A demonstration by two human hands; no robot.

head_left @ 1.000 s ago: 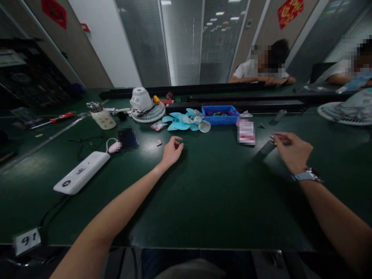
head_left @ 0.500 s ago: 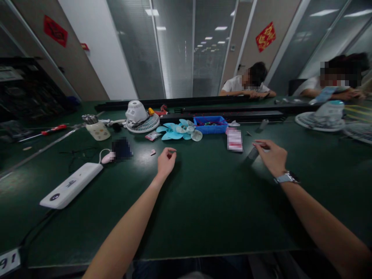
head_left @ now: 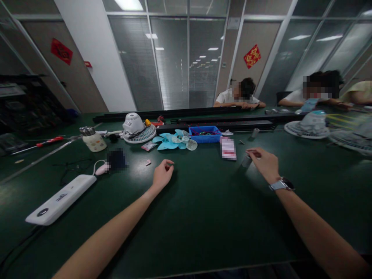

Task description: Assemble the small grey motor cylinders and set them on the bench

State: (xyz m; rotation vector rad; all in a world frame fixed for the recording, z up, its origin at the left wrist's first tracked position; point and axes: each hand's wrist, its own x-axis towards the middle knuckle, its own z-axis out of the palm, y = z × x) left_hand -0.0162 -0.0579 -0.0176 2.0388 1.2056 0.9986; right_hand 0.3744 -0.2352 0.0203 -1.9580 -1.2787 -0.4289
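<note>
My left hand point(head_left: 163, 173) rests on the green table point(head_left: 197, 217) with its fingers curled and nothing visible between them. A small pink piece point(head_left: 148, 162) lies just left of it. On the right, the fingertips of my right hand point(head_left: 264, 162) pinch the top of a small grey cylinder point(head_left: 247, 160) standing on the table. A pink and white packet point(head_left: 228, 148) is to the left of that cylinder. Another small cylinder point(head_left: 255, 133) is farther back. Light blue fan blades point(head_left: 168, 141) lie beyond my left hand, beside a blue tray point(head_left: 205, 134) of small parts.
At the left are a white power strip point(head_left: 62, 199), a speckled bottle point(head_left: 94, 140) and a red screwdriver point(head_left: 49, 142). White fan parts point(head_left: 135, 126) stand behind. Two fan heads point(head_left: 310, 124) sit at the right. People are seated across the table.
The whole view has tilted up and shifted, so the table things appear lower and farther left. My right hand remains at the grey cylinder, and my left hand keeps its curled pose.
</note>
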